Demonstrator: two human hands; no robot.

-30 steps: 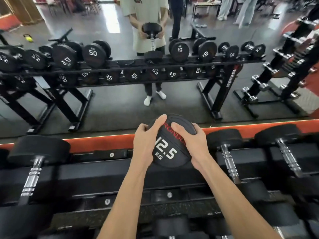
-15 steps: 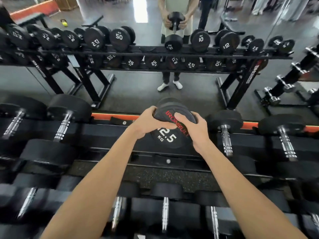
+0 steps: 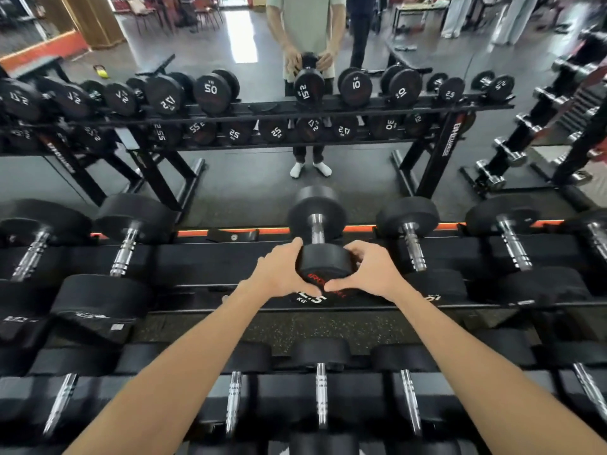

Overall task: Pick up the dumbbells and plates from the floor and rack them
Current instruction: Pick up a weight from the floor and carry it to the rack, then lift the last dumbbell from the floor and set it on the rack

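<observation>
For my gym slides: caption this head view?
Both hands, left and right, seat a dumbbell on the rack.
</observation>
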